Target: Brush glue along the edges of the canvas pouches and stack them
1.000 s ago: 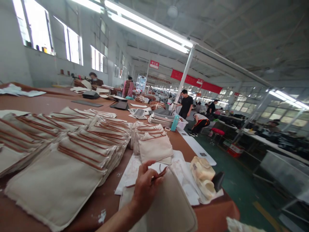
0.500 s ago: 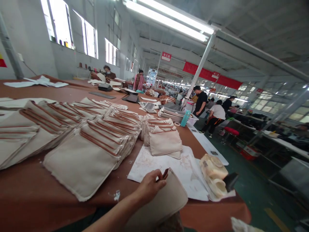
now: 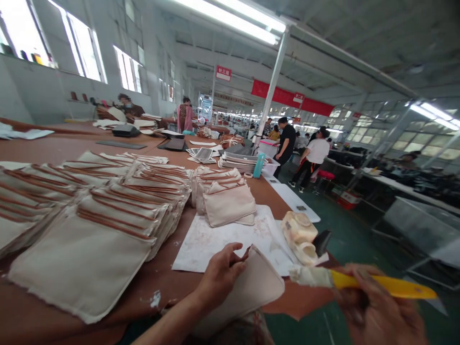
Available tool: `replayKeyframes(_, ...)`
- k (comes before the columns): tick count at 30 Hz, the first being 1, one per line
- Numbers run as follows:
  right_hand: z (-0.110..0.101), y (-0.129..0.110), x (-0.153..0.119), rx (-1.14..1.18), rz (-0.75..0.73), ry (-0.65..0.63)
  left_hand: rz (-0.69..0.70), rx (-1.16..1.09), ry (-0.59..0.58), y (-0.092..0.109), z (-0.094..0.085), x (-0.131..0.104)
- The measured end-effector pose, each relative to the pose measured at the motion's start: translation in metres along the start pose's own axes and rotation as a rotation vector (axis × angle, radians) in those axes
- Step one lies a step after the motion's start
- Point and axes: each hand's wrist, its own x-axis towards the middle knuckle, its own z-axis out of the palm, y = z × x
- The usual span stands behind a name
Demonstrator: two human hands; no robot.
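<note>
My left hand point(image 3: 223, 269) pinches the brown-trimmed edge of a beige fabric panel point(image 3: 257, 282), which hangs tilted at the table's front edge. On the right, my right hand point(image 3: 383, 306), smeared by motion, grips a paintbrush point(image 3: 383, 286) with a yellow handle. Its bristles are caked whitish and point left, towards the panel but apart from it. Just beyond the brush stands a stained plastic container point(image 3: 299, 232) on the table corner. White paper point(image 3: 223, 239) with brownish smears lies behind the panel, and a small stack of similar panels point(image 3: 230, 206) rests on its far side.
Large overlapping rows of beige panels point(image 3: 82, 258) cover the left of the brown table point(image 3: 168, 282). Farther back are a turquoise bottle point(image 3: 258, 166) and a pile of grey-and-white pieces point(image 3: 237, 162). Other people work in the hall, one in a white shirt point(image 3: 318, 151) by the aisle.
My right hand has come into view from the right with the paintbrush. The view has turned right. My left hand still holds the panel.
</note>
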Motion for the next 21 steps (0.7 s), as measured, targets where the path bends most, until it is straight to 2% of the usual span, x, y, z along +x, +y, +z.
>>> replayKeyframes(4,0.039,0.003,0.003,0.012,-0.089,-0.055,0.034,0.036,-0.097,0.025,0.003,-0.002)
replayKeyframes(7,0.047,0.019,0.01,-0.095,-0.156,-0.148,0.124,0.125,-0.071,0.036,0.005,-0.007)
replayKeyframes(9,0.042,0.024,0.016,-0.186,-0.229,-0.156,0.271,0.242,-0.044,0.04,0.005,-0.01)
replayKeyframes(11,0.033,0.018,0.022,-0.209,-0.303,-0.102,0.467,0.413,-0.045,0.044,0.002,-0.013)
replayKeyframes(13,0.024,0.004,0.025,-0.157,-0.328,-0.064,0.666,0.624,-0.069,0.051,-0.002,-0.016)
replayKeyframes(16,0.017,-0.018,0.024,-0.062,-0.287,-0.078,0.936,0.89,-0.1,0.067,-0.01,-0.019)
replayKeyframes(18,0.018,-0.025,0.02,-0.049,-0.265,-0.109,1.074,0.954,-0.117,0.079,-0.013,-0.02)
replayKeyframes(21,0.02,-0.022,0.012,-0.098,-0.239,-0.232,1.186,0.961,-0.107,0.093,-0.015,-0.021)
